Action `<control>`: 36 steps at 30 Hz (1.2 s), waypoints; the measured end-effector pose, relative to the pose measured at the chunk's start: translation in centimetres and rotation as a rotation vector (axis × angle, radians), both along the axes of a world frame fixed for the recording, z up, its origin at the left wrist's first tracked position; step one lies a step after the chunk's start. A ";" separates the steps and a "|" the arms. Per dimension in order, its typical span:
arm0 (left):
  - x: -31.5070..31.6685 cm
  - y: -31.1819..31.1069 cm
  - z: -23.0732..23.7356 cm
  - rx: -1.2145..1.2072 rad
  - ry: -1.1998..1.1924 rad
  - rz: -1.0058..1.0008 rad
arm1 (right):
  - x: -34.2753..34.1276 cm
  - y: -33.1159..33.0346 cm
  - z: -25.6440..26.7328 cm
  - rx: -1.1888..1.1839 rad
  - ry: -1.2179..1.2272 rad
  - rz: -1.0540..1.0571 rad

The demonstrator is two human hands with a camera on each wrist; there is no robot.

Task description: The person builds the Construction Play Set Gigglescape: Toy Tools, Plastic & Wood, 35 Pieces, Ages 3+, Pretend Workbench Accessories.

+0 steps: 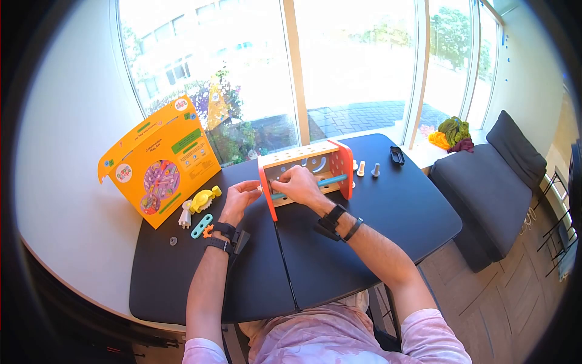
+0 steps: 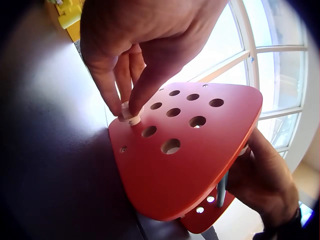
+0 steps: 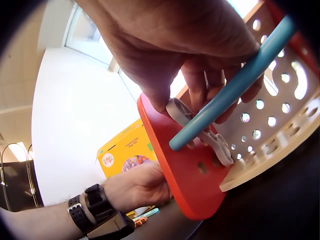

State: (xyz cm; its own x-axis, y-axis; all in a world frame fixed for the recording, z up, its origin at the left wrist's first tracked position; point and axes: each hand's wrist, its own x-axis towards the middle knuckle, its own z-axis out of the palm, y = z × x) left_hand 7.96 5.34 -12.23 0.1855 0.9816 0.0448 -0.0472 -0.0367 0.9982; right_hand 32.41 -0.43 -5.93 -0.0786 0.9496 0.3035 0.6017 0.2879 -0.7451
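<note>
A toy workbench with a red end panel full of round holes and a pale perforated board stands on the dark table. My left hand is at the outer face of its left panel, pinching the pale head of a peg whose shaft meets a hole. From the other side, my right hand reaches inside the frame. Its thumb and fingers grip a light grey link piece close against that panel's inner face. A blue rod runs across the frame in front of the right fingers.
An orange box stands at the back left. Near it lie yellow toy pieces, a teal link, an orange gear and a grey nut. Pegs and a black case sit right of the workbench.
</note>
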 end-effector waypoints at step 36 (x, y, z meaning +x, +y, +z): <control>-0.2 0.2 -0.1 -0.050 -0.128 -0.040 | -0.1 0.3 0.1 -0.045 -0.047 -0.009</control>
